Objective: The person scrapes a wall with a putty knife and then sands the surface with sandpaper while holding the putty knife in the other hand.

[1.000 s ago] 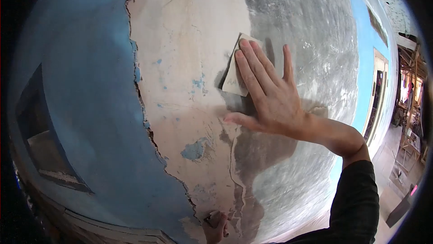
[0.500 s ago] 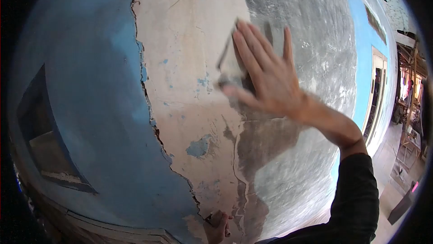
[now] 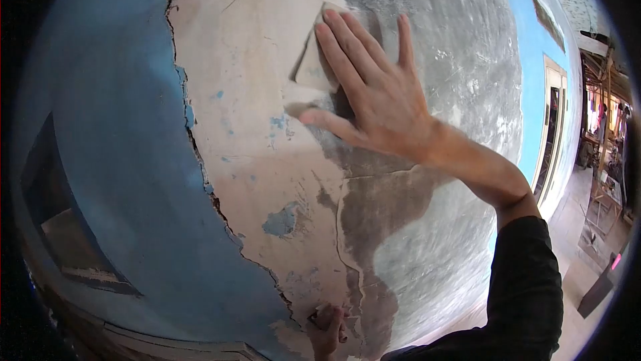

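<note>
Steeply aslant, the pale sheet, long axis up and rightward.

Before you, the wall is blue, cream and grey, a jagged crack edging the blue; a sheet lies against it under your right fingers. Off right, the floor bears a dark block.

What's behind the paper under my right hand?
The wall: its pale surface shows along the left edge of the paper, and grey surface lies right of your right hand. The spot directly behind the paper is covered, so its condition can't be seen.
</note>
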Demonstrator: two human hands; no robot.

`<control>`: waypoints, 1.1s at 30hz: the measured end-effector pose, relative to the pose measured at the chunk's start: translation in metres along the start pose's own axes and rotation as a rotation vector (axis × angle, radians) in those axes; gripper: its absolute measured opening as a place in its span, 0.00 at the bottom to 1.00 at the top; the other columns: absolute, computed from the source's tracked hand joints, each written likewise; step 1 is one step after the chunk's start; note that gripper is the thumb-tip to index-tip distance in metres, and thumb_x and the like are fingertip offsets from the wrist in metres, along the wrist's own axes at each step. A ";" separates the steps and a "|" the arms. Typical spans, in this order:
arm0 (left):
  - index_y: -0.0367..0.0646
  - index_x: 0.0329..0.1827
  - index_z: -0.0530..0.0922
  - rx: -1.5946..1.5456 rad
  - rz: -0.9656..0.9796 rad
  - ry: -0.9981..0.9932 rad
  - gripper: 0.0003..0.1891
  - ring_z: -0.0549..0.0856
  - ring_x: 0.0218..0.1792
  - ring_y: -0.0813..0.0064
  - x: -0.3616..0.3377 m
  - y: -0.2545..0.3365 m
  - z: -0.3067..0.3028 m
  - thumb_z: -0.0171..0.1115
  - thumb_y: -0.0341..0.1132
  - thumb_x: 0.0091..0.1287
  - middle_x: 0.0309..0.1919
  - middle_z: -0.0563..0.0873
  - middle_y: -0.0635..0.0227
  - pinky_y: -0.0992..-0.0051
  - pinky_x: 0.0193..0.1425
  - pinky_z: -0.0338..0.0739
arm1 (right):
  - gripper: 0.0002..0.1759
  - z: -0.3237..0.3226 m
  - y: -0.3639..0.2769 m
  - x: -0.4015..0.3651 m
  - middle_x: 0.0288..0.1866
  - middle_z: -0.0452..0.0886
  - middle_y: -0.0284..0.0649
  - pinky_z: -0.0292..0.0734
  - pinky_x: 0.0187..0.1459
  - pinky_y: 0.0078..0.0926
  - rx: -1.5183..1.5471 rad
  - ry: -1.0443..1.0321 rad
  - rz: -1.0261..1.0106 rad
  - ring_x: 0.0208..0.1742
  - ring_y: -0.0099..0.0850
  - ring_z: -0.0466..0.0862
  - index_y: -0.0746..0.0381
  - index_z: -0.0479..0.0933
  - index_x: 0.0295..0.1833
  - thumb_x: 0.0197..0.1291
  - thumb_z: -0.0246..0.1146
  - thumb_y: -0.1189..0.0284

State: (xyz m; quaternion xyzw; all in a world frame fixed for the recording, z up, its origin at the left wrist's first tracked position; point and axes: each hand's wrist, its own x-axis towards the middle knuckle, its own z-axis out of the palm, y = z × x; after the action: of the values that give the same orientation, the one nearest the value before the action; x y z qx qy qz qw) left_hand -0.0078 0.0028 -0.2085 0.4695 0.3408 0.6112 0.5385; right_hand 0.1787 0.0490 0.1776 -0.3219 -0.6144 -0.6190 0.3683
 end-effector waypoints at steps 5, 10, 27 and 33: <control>0.39 0.29 0.82 -0.163 -0.008 0.036 0.07 0.67 0.10 0.82 0.003 -0.004 0.018 0.66 0.30 0.66 0.12 0.74 0.73 0.74 0.17 0.65 | 0.51 -0.006 -0.015 -0.056 0.77 0.60 0.51 0.30 0.70 0.75 0.102 -0.122 -0.035 0.77 0.42 0.62 0.67 0.61 0.73 0.63 0.45 0.32; 0.39 0.29 0.83 -0.183 -0.040 0.051 0.07 0.69 0.10 0.81 0.003 -0.001 0.022 0.65 0.30 0.66 0.13 0.77 0.70 0.74 0.17 0.66 | 0.52 0.002 0.003 -0.005 0.78 0.58 0.50 0.30 0.69 0.77 -0.035 -0.035 0.000 0.77 0.42 0.61 0.64 0.58 0.75 0.62 0.44 0.31; 0.37 0.30 0.83 -0.203 0.118 0.048 0.08 0.71 0.10 0.80 0.010 -0.044 0.005 0.67 0.32 0.65 0.15 0.80 0.66 0.72 0.17 0.68 | 0.40 0.004 -0.025 -0.041 0.76 0.55 0.64 0.41 0.68 0.78 0.176 -0.048 -0.096 0.76 0.51 0.61 0.33 0.57 0.77 0.61 0.42 0.30; 0.40 0.27 0.82 -0.241 0.031 0.172 0.09 0.70 0.10 0.80 0.011 -0.056 0.009 0.67 0.32 0.65 0.14 0.78 0.68 0.71 0.20 0.70 | 0.44 0.010 -0.009 0.007 0.78 0.52 0.59 0.37 0.69 0.76 0.153 0.029 -0.060 0.78 0.50 0.59 0.36 0.55 0.78 0.59 0.46 0.29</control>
State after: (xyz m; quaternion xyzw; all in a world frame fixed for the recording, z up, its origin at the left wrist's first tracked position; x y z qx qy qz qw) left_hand 0.0197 0.0236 -0.2548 0.3524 0.3027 0.6938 0.5503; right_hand 0.1667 0.0579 0.1786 -0.2653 -0.6640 -0.5854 0.3822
